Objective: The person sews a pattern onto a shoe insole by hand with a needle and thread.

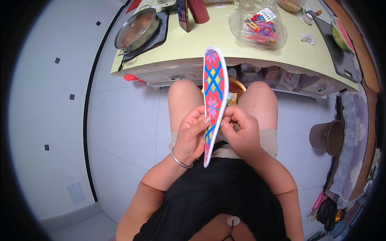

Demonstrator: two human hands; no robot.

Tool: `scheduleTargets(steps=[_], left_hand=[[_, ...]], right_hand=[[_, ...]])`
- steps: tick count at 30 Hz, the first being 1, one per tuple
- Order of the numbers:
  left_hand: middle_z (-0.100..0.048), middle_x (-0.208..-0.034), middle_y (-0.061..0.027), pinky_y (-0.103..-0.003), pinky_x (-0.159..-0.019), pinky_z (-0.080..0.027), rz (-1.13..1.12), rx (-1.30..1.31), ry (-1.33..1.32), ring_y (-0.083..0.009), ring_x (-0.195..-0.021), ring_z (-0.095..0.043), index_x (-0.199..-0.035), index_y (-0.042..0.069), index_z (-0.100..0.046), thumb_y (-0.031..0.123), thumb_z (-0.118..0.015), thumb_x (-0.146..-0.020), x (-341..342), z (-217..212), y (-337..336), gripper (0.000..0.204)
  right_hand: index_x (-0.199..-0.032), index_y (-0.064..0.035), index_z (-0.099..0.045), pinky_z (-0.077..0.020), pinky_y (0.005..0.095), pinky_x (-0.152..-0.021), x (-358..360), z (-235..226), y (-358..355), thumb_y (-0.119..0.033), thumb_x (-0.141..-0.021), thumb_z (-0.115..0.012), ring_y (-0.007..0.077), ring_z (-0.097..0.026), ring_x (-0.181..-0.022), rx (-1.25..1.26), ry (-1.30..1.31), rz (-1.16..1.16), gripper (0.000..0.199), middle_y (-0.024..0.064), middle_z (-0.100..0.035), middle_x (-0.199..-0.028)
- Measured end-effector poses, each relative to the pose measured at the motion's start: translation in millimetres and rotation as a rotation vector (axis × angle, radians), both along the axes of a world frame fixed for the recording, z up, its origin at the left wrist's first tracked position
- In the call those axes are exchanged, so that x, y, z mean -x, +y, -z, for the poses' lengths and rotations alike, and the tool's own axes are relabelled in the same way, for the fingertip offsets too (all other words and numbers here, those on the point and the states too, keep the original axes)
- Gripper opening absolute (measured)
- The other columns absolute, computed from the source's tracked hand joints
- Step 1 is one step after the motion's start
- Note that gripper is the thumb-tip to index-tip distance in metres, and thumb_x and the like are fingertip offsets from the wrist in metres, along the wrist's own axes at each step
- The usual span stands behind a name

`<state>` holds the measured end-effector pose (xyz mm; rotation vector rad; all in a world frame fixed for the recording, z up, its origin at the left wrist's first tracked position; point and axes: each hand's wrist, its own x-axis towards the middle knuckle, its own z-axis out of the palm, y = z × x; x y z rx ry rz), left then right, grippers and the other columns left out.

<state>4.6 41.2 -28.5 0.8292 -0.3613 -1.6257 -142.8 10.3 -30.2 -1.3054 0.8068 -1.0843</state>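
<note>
An embroidered insole [213, 86] stands nearly upright above my lap, tilted so that its white edge shows on the right. Its face carries red, blue, yellow and pink stitched patterns. My left hand [192, 134], with a silver bangle at the wrist, grips the insole's lower left side, thumb on the stitched face and fingers behind. My right hand [241, 130] is closed at the right edge, thumb and forefinger pinching the white rim. Whether a needle or thread is also in those fingers is too small to tell.
A pale yellow table [205, 44] stands ahead. On it are a lidded pan [137, 30], an upright phone [183, 15], a red cylinder [198, 11] and a clear plastic tray [237, 34] of colourful thread. A brown bin [321, 135] stands on the floor at right.
</note>
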Motion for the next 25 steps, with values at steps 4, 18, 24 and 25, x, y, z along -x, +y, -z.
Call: scheduleTargets(steps=[4,18,24,25], left_hand=[[-0.061,-0.111,-0.0167,-0.031,-0.090,-0.052,0.051,0.066,-0.026,-0.0192,-0.101,-0.063,-0.114,-0.006,-0.048,-0.003,-0.058,-0.086,-1.7,-8.5,-0.2,0.030],[-0.062,-0.106,-0.0143,-0.027,-0.082,-0.053,-0.049,0.234,-0.483,-0.0140,-0.095,-0.062,-0.113,-0.005,-0.048,-0.006,-0.059,-0.085,2.3,-8.8,1.9,0.030],[-0.058,-0.076,-0.0037,-0.025,-0.063,-0.045,-0.319,0.402,-1.247,-0.0100,-0.068,-0.053,-0.095,-0.003,-0.058,0.005,-0.066,-0.083,-58.2,13.5,-12.0,0.016],[-0.050,-0.067,-0.0035,-0.026,-0.056,-0.040,-0.351,0.331,-1.477,-0.0116,-0.060,-0.046,-0.091,-0.002,-0.057,0.009,-0.067,-0.082,-88.8,20.0,-10.8,0.017]], right_hand=[[-0.095,0.0022,-0.055,-0.0431,0.0172,-0.062,6.7,7.5,-5.5,0.005,-0.088,-0.052,0.0012,-0.053,-0.073,-0.243,-0.190,-0.082,0.008,-0.0001,-0.060,-0.083],[-0.086,-0.0060,-0.066,-0.0427,0.0392,-0.085,8.3,-3.3,-18.9,-0.001,-0.069,-0.070,0.0295,-0.052,-0.104,0.848,0.464,0.268,0.018,0.0093,-0.061,-0.110],[-0.091,-0.0039,-0.049,-0.0486,0.0257,-0.063,83.5,-45.1,-40.0,-0.010,-0.093,-0.055,0.0119,-0.053,-0.071,0.008,-0.695,0.419,0.009,0.0059,-0.054,-0.079],[-0.091,-0.0039,-0.049,-0.0486,0.0257,-0.063,84.7,-44.7,-40.1,-0.010,-0.093,-0.055,0.0119,-0.053,-0.071,0.018,-0.690,0.433,0.009,0.0059,-0.054,-0.079]])
